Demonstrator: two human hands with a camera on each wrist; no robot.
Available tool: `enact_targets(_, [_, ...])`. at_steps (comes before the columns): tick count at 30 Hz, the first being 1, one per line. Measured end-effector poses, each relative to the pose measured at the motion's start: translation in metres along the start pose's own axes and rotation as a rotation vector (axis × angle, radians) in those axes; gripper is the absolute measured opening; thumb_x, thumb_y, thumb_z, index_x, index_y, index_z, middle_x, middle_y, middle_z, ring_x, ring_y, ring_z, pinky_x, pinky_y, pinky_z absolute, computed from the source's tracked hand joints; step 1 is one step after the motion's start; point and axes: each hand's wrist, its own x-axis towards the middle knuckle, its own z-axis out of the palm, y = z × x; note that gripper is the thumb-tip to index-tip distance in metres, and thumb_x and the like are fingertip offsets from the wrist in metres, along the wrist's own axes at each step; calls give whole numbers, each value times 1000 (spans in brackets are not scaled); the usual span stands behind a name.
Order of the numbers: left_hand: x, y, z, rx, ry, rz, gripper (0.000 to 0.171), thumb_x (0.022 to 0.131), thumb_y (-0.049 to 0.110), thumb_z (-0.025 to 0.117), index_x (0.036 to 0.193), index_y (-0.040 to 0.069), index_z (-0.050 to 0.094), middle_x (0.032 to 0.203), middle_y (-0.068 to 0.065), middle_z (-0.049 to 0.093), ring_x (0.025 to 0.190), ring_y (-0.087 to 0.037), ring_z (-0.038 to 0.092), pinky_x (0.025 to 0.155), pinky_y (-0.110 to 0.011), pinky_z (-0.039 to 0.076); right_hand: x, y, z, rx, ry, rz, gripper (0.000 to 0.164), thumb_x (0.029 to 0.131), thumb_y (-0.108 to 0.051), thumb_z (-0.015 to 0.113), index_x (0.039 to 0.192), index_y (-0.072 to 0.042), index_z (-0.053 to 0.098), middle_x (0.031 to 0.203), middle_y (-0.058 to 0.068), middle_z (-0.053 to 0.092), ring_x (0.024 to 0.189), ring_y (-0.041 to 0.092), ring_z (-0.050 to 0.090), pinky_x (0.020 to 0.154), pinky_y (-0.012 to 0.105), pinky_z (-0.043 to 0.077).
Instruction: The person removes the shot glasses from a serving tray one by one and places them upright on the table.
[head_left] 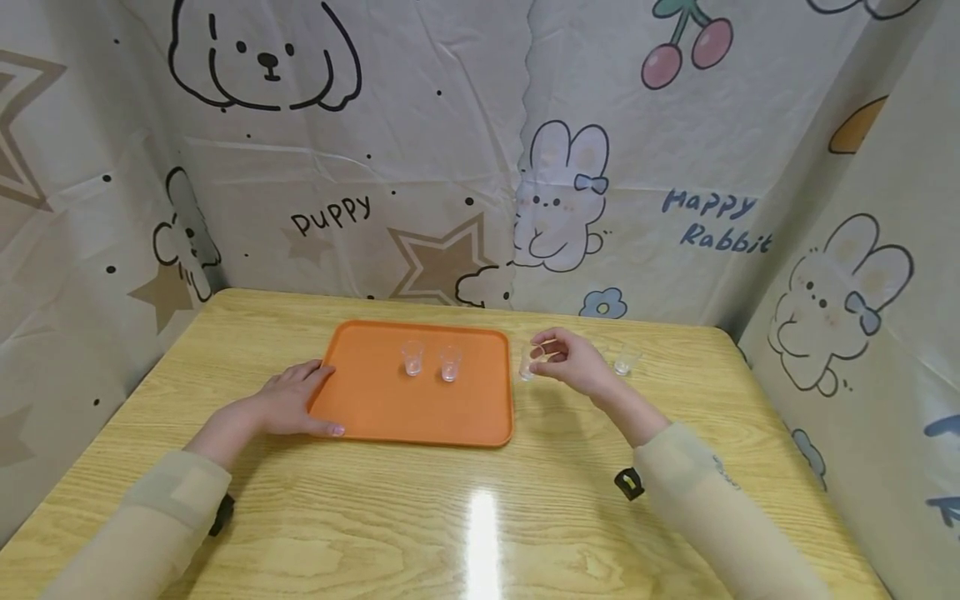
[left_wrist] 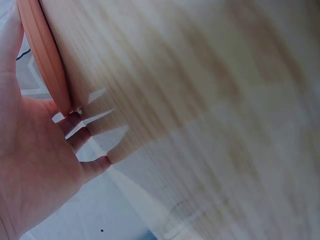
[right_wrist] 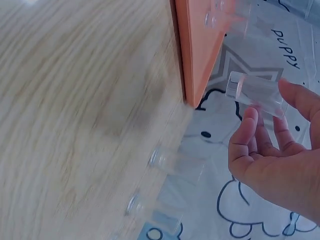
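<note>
An orange tray lies on the table, bearing two small clear glasses, a left glass and a right glass. My left hand rests at the tray's left end, fingers spread along the rim and thumb by the front corner; in the left wrist view, the fingers lie beside the tray's edge. Just off the tray's right side, my right hand pinches another clear glass between thumb and fingers. That glass is upright and raised above the table in the right wrist view.
To the right of my right hand stands a clear glass, partly overlapped by the hand and wrist. The right wrist view shows a nearer glass and a further glass on the wooden table. A printed cloth hangs behind.
</note>
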Motion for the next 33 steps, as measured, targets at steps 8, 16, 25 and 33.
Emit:
enact_targets(8, [0,-3,1,-12,0,0,113,71,71,64,148,-1,23,150,-29,18,136,-51,16,102,-70,16,-9,12,-23,-31,40,56,41,88,-17,68,124,-6,52,119,16,60,93,20,56,73,29,45])
enact_targets(16, [1,-2,2,-4,1,7,113,71,72,63,148,-1,23,150,-29,18,135,-51,17,102,-70,17,-12,30,-29,-26,53,86,41,88,-12,66,124,-1,50,120,21,59,92,19,55,69,27,43])
enact_targets(25, [1,-1,1,-11,9,12,114,70,71,65,147,-2,25,149,-30,19,135,-51,17,102,-69,18,-12,54,-23,12,54,108,42,88,-11,67,124,2,50,120,22,58,91,16,56,69,29,44])
enact_targets(33, [1,-3,2,-12,1,9,114,70,72,64,147,-2,24,150,-30,18,135,-52,16,102,-70,16,-13,65,-17,30,64,121,42,88,-10,67,125,2,50,119,23,59,92,18,58,72,30,48])
